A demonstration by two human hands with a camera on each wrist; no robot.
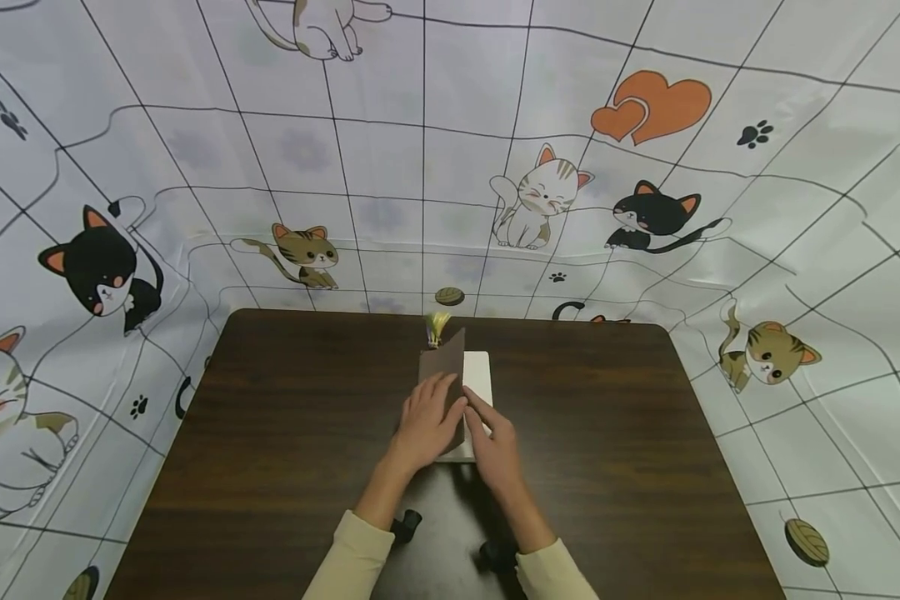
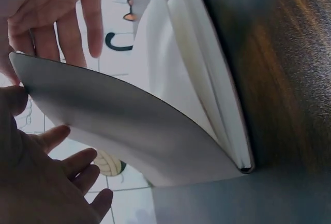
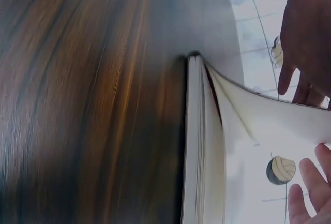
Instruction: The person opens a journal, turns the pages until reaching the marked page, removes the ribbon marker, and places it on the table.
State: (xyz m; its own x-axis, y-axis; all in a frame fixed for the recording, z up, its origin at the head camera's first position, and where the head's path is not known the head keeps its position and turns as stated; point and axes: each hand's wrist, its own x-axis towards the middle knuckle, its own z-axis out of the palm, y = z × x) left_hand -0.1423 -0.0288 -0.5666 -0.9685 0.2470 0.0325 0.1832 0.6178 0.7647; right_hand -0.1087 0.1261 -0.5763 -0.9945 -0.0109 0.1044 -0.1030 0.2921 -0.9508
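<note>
The notebook (image 1: 471,392) lies mid-table (image 1: 270,433), long axis running straight away from the person, spine on the left. The brown cover (image 1: 444,367) is lifted and bowed. Left hand (image 1: 427,421) has fingers spread flat on its outer face, right hand (image 1: 495,442) props the free edge (exact grip hard to tell). Both equally near.

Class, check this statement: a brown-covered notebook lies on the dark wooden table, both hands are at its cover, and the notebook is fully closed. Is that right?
Not quite. The notebook on the table is partly open: the left wrist view shows its cover lifted off fanned white pages. The left hand and right hand are at it.
</note>
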